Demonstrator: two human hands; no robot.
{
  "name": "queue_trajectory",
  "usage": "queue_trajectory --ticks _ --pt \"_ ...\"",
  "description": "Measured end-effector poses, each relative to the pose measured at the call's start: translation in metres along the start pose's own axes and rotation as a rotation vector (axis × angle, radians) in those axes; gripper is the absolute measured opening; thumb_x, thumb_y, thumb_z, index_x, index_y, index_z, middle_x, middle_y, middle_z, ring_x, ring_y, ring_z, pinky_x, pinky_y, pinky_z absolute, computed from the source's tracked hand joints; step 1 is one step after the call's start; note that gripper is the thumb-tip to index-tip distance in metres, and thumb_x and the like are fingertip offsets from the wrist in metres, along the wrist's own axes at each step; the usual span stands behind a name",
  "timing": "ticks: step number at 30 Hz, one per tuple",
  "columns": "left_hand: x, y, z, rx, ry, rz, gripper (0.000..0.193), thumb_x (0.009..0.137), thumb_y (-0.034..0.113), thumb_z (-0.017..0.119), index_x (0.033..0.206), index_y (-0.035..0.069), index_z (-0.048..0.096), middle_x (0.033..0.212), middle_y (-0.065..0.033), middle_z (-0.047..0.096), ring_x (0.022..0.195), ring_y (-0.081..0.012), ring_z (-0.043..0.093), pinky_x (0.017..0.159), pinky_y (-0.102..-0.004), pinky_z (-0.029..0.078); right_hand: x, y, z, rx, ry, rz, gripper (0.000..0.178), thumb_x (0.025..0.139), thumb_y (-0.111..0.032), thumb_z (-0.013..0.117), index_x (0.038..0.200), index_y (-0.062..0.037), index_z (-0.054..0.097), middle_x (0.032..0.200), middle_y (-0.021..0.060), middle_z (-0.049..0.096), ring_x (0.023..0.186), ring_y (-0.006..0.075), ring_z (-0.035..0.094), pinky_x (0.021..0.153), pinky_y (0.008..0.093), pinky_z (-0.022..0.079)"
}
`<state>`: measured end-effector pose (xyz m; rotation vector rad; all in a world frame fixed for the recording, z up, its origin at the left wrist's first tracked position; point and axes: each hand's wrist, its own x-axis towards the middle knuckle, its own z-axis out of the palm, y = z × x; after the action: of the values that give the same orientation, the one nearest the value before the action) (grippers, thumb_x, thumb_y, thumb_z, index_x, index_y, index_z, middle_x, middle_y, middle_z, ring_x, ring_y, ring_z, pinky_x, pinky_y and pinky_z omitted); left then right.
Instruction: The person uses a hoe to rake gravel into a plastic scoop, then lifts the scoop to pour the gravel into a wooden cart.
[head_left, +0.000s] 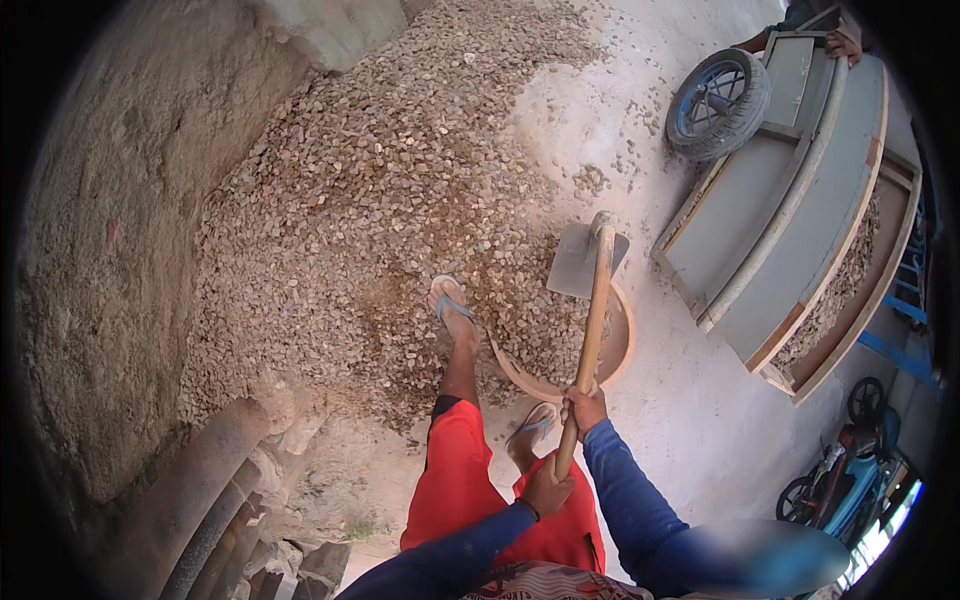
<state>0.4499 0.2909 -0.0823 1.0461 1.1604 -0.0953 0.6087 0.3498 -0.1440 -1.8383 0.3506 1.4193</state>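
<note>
A hoe with a long wooden handle (pixel 597 300) is in both my hands. My left hand (pixel 548 487) wraps round the handle near its lower end. Further up, my right hand (pixel 586 411) closes round the same handle. The flat metal hoe blade (pixel 572 262) is at the far edge of an orange-brown round basin (pixel 626 350), which it partly covers. Gravel lies against and inside the basin's curved rim; how full it is cannot be made out. A wide gravel heap (pixel 380 200) spreads ahead and to the left, and my sandalled left foot (pixel 452 305) stands on it.
At the right a wooden cart (pixel 800 240) lies tilted, with a spoked wheel (pixel 718 104) and gravel in one part. Another person's hand (pixel 845 47) holds its far end. A motorbike (pixel 840 465) stands lower right. Pipes (pixel 200 500) and a rough wall (pixel 130 220) are left.
</note>
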Motion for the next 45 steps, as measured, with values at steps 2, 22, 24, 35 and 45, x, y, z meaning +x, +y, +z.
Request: queue_trajectory --ticks 2,22,24,35,45 --pt "0.076 0.011 -0.029 0.081 0.03 0.092 0.04 0.077 0.015 0.065 0.109 -0.004 0.049 0.08 -0.0234 0.061 0.075 -0.0355 0.063 0.068 -0.044 0.05 0.057 -0.051 0.041 -0.024 0.057 -0.098 0.02 0.087 -0.018 0.063 0.097 -0.0077 0.049 0.063 0.0041 0.051 0.042 0.0156 0.05 0.038 0.0301 0.045" --pt "0.304 0.157 -0.305 0.076 0.147 -0.018 0.037 0.076 0.016 0.068 0.108 0.0 0.058 0.084 -0.019 0.066 0.083 -0.0323 0.067 0.075 -0.0408 0.051 0.299 -0.24 0.335 -1.015 0.366 -0.232 0.054 0.078 -0.025 0.067 0.119 0.0062 0.05 0.106 0.0265 0.066 0.093 0.0355 0.069 0.082 0.0399 0.055" --pt "0.261 0.147 -0.305 0.089 0.162 -0.123 0.039 0.077 0.016 0.068 0.11 0.0 0.057 0.086 -0.0198 0.066 0.085 -0.033 0.067 0.076 -0.041 0.051 0.266 -0.201 0.337 -0.965 0.3 -0.165 0.055 0.076 -0.025 0.069 0.117 0.006 0.051 0.102 0.0251 0.066 0.092 0.0352 0.069 0.082 0.0404 0.055" --pt "0.145 0.069 -0.124 0.1 0.287 -0.103 0.052 0.075 0.02 0.068 0.117 -0.004 0.049 0.095 -0.0308 0.066 0.093 -0.045 0.065 0.083 -0.0507 0.051 0.177 -0.103 0.181 -0.918 0.1 -0.154 0.059 0.076 -0.031 0.074 0.117 0.006 0.052 0.098 0.0243 0.066 0.09 0.0347 0.067 0.081 0.044 0.053" --pt "0.004 0.04 0.073 0.391 0.229 -0.271 0.051 0.08 0.03 0.067 0.115 -0.003 0.048 0.096 -0.029 0.067 0.091 -0.0437 0.066 0.082 -0.0502 0.053 0.059 -0.014 -0.02 -0.522 -0.088 0.094 0.041 0.081 -0.023 0.07 0.105 0.0087 0.06 0.072 0.015 0.061 0.056 0.0256 0.062 0.048 0.0391 0.053"
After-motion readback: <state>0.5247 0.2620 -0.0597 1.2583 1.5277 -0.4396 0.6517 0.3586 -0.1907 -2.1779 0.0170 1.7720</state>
